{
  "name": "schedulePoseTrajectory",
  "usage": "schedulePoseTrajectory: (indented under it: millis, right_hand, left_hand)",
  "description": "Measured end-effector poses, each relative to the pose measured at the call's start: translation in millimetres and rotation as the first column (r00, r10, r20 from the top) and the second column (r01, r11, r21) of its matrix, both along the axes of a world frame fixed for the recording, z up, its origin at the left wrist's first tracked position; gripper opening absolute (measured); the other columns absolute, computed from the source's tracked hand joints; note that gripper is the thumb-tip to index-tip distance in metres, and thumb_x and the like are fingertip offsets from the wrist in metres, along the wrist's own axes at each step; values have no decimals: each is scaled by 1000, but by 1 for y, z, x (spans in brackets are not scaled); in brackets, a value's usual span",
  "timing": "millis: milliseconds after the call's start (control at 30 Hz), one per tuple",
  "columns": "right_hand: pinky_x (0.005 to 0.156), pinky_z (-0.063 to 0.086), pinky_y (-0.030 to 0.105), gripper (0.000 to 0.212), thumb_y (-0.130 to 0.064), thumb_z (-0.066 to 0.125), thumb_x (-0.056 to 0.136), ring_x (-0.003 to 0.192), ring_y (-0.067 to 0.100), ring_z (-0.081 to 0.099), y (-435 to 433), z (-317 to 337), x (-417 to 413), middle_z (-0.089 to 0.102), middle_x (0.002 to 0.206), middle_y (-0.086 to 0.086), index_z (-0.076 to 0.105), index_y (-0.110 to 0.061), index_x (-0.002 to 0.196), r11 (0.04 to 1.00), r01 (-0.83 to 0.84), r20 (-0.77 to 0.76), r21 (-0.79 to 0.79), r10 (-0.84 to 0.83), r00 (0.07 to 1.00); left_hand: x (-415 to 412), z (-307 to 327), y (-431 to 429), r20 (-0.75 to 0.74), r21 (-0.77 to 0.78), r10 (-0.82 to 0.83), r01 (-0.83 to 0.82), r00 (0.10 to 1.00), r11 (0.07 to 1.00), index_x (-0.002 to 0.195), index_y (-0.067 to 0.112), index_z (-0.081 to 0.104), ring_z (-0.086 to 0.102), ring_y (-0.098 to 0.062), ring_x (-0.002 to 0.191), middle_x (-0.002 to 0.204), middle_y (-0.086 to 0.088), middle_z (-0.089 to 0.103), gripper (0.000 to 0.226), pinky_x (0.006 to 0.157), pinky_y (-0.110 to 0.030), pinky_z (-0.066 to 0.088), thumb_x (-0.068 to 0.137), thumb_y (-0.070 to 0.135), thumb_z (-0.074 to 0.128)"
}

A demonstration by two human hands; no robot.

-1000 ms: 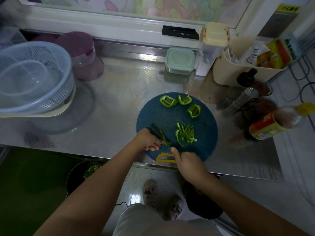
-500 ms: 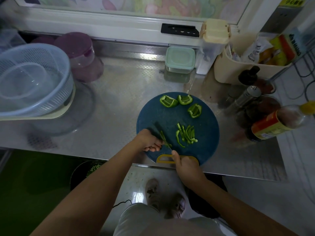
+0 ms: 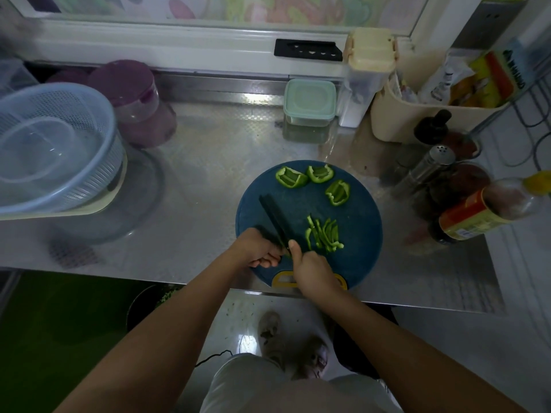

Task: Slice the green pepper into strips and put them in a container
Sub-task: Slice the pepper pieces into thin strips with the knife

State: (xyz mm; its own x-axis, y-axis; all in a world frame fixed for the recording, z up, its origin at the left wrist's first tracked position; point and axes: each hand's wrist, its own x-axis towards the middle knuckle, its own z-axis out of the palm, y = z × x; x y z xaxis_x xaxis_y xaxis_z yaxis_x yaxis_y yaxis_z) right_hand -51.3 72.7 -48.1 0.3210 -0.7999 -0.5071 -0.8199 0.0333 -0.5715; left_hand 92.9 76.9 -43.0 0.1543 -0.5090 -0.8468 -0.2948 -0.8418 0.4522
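The steel counter [image 3: 208,180] carries a round blue cutting board [image 3: 357,210]. At its near edge, the left hand [image 3: 259,248] grips a dark knife [image 3: 274,216]. The right hand [image 3: 310,269] curls against the blade, its hold hidden. Beyond lie pepper strips [image 3: 325,234], then three pepper chunks [image 3: 290,177].

Strips [image 3: 325,235] on board [image 3: 357,210], chunks [image 3: 320,173] behind

Bright green on dark teal, over patterned steel.

The board [image 3: 357,234] is dark blue-teal with a yellow handle [image 3: 281,278]; on it the strips [image 3: 325,235] and pepper pieces [image 3: 290,177] are bright green and the knife [image 3: 272,213] is black. Under the board, the counter [image 3: 208,180] is silver with a fine embossed check. Left of the board are a pale blue perforated colander [image 3: 74,114] and a purple jar [image 3: 125,81]. Behind the board is a mint-lidded box [image 3: 310,98]. Right of the board is a bottle [image 3: 483,211] with a red-orange label.
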Motion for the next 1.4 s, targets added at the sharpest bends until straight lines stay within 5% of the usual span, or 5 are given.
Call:
schedulePoseTrajectory:
  millis: [300, 600, 800, 1233, 1400]
  right_hand:
    - [85, 45, 38, 78, -61, 18, 94, 96, 32, 59, 7, -6, -34, 64, 101, 21, 65, 2, 97, 993, 91, -10, 69, -91, 996]
    - [56, 34, 32, 65, -59, 28, 94, 49, 18, 45, -28, 11, -71, 44, 52, 3, 40, -12, 51, 982, 99, 58, 159, -110, 992]
    - [37, 27, 21, 61, -64, 33, 91, 36, 16, 30, -38, 42, -80, 30, 47, 4, 41, -12, 59, 899, 194, 305, 392, -325, 895]
    - [36, 22, 20, 53, -58, 35, 93, 34, 10, 28, -45, 50, -124, 31, 42, -4, 38, -13, 64, 835, 389, 333, 390, -521, 786]
    - [36, 22, 19, 56, -60, 35, 92, 33, 10, 28, -44, 44, -125, 30, 47, 0, 38, -13, 62, 838, 380, 336, 391, -514, 789]
  left_hand:
    - [-3, 0, 1, 8, 2, 4, -4, 1000, 1000, 72, 9, 64, 45, -2, 33, 58, 2, 63, 24, 35, -13, 26, 84, 29, 67]
    - [-6, 8, 0, -5, -5, -49, 49, 999, 999, 68, 10, 58, 42, -1, 30, 53, 3, 57, 27, 36, -13, 25, 88, 27, 63]
    - [-20, 13, -13, 24, -52, -161, 162, 987, 985, 67, 11, 56, 44, -10, 43, 55, -1, 54, 31, 37, -14, 27, 96, 19, 50]
    - [-64, 21, -20, -58, -277, -507, 474, 860, 836, 98, 6, 66, 46, 0, 40, 61, 1, 57, 21, 42, -15, 37, 93, 23, 56]
    - [-68, 17, -8, -90, -424, -160, 108, 983, 899, 107, 3, 60, 49, -2, 33, 60, -3, 61, 16, 36, -12, 35, 94, 10, 54]
